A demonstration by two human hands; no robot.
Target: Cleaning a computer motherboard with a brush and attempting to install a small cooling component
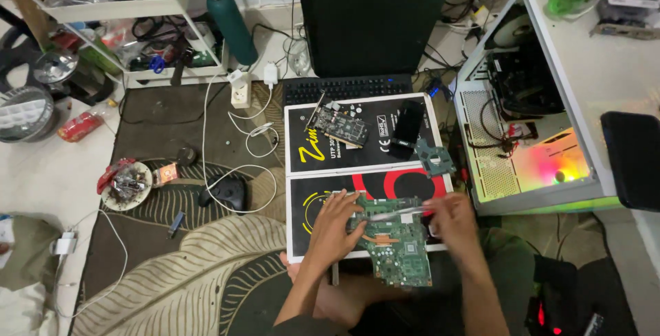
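Observation:
A green laptop motherboard lies on a flat black, white and red cardboard box in front of me. My left hand rests on the board's left edge, fingers spread over it. My right hand is at the board's upper right, blurred, gripping a thin pale strip that stretches across the top of the board toward the left hand. A copper heat pipe shows on the board between the hands.
A second box behind holds an expansion card, a black phone-like slab and a small green board. A keyboard, dark monitor, open lit computer case, teal bottle, black mouse and cables surround.

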